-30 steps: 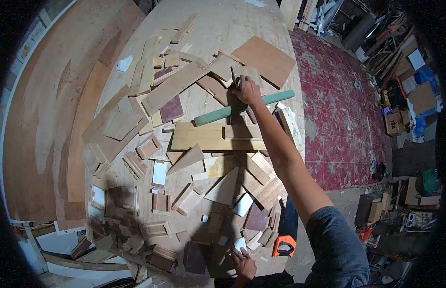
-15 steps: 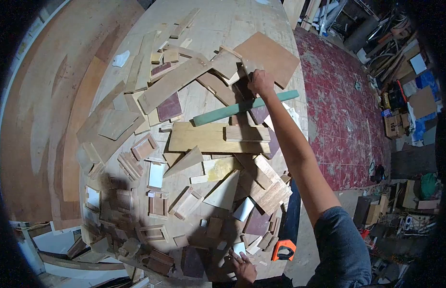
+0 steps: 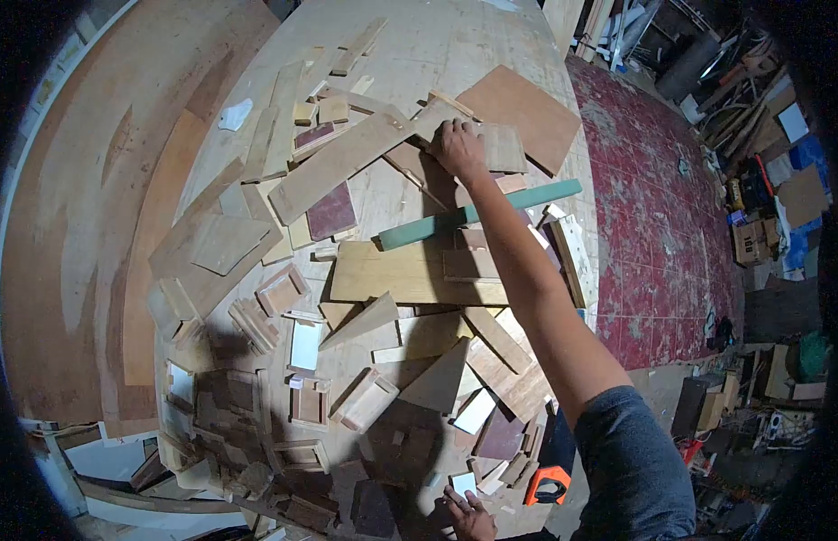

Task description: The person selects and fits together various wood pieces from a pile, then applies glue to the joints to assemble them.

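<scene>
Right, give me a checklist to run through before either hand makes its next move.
1. Grip of the right hand: cannot tell; its curled fingers hide whatever is under them.
2. Left hand clear of the orange-handled handsaw: ok; its fingers are at a small white-faced offcut, apart from the handle.
3. Right forearm's path clear: not ok; the green strip lies crosswise beneath it.
4. Handsaw well inside the table: not ok; it lies along the right edge.
5. Even light: not ok; shadow darkens many pieces near the left hand.
</scene>
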A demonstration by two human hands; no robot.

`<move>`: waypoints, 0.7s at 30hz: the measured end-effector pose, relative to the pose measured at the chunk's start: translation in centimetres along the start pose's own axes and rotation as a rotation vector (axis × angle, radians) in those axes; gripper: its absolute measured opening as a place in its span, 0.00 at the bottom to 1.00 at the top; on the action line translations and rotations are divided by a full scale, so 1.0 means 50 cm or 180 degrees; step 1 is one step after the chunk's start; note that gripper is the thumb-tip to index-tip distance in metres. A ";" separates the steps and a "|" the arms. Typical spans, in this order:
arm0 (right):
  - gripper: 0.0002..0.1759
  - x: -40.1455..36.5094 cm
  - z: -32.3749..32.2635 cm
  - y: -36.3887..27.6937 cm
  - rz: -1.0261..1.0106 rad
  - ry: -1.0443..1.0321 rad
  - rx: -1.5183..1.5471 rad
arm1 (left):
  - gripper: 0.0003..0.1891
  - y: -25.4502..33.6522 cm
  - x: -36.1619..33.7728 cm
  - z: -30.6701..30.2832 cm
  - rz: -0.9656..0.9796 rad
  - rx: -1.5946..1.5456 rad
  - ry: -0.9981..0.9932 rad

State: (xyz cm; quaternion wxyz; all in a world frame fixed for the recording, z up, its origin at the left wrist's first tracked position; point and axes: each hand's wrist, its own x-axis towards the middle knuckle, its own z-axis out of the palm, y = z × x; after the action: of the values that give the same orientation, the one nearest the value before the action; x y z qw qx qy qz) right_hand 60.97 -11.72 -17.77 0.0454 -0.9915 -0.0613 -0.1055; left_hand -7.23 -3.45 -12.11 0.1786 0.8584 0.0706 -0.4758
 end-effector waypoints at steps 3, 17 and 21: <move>0.32 0.016 0.008 0.007 -0.0306 -0.0058 -0.0330 | 0.45 -0.002 -0.012 0.034 0.0126 0.0258 0.0063; 0.22 -0.041 -0.142 0.223 0.0598 0.0912 0.1480 | 0.48 0.018 -0.012 0.017 0.0041 0.0081 0.0086; 0.23 -0.067 -0.079 0.339 0.1083 -0.0228 0.3031 | 0.48 0.010 -0.030 0.038 0.0044 0.0172 0.0089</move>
State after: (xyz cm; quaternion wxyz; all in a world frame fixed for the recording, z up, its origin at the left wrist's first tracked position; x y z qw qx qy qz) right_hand 59.14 -29.23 -15.96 0.5069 -0.8597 0.0584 -0.0228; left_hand -9.37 -4.54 -11.63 0.1576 0.8699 0.0543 -0.4642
